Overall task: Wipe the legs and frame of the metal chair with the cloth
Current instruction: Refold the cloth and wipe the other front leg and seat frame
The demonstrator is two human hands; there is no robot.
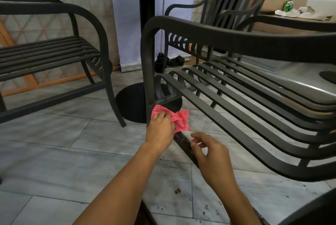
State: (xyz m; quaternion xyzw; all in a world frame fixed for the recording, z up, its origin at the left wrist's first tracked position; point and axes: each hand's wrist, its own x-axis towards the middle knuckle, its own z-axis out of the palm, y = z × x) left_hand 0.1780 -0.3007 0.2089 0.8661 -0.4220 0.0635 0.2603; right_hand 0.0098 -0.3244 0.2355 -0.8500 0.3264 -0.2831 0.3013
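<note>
A dark metal chair [236, 86] with a slatted seat fills the right half of the head view. Its low side rail [183, 143] runs along the floor towards me and is speckled with dirt. My left hand [160, 128] grips a pink cloth [180, 121] wrapped round the bottom of the chair's front leg, where the leg meets the rail. My right hand [211, 153] hovers over the rail a little nearer to me, fingers loosely curled, holding nothing.
A second metal chair [54, 57] stands at the left and a third [218, 15] behind. A black table pedestal [147, 15] with a round base [131, 103] rises between them. The tiled floor [72, 152] has crumbs and dark spots near the rail.
</note>
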